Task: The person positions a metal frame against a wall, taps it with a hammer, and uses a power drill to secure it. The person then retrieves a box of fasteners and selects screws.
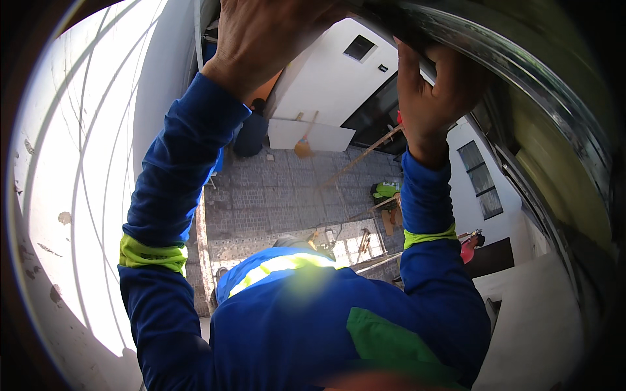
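Both my arms, in blue sleeves with yellow-green bands, are raised toward the top of the view. My left hand (277, 39) is cut off by the upper edge, and its fingers are mostly out of sight. Its inner side reaches a long, dark frame (378, 26) that slants down to the right. On that frame's edge is my right hand (447, 88), thumb up along the near side and fingers curled into shadow behind. A glossy, glass-like strip (508, 65) runs beside the frame and curves down the right side.
Far below lies a grey paved floor (261, 189) with a broom (304, 144) against a white board (280, 133). A crouching person in dark clothes (252, 133), one in yellow-green (387, 189) and one in pink (469, 246) are there. Wooden poles (365, 155) cross the space; a white wall (85, 163) stands left.
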`<state>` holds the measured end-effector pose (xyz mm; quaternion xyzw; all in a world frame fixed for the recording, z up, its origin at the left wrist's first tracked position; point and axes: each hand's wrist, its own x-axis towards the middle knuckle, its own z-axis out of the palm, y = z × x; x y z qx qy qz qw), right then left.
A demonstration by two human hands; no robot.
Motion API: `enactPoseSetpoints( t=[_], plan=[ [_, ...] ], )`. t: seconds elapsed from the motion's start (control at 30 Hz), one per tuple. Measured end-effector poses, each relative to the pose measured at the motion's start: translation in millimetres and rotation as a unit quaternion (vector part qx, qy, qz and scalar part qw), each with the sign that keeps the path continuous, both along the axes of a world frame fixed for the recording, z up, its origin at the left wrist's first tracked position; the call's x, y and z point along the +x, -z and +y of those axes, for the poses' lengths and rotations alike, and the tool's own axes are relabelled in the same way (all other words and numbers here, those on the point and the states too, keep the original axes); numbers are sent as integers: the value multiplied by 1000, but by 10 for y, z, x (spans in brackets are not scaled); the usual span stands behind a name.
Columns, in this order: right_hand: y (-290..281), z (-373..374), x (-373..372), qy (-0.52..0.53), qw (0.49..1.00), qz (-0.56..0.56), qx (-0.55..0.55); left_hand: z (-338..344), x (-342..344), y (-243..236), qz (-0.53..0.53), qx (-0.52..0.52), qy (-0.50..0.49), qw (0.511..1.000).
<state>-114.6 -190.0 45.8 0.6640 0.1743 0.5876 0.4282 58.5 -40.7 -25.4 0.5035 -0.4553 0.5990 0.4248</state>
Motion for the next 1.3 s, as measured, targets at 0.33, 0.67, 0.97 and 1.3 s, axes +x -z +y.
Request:
enactPoseSetpoints(
  t=[0.33, 0.67, 0.97, 1.3],
  plan=[
    [258, 80, 13, -3, 996, -19, 93, -142, 288, 238, -8, 34, -47, 998],
    [297, 110, -10, 38, 993, -43, 108, -129, 257, 212, -21, 22, 29, 999],
    [303, 145, 1, 17, 988, -9, 155, -191, 154, 106, 15, -30, -39, 999],
    [304, 171, -19, 33, 986, 4, 163, -211, 144, 63, 8, -41, 9, 999]
  ],
)
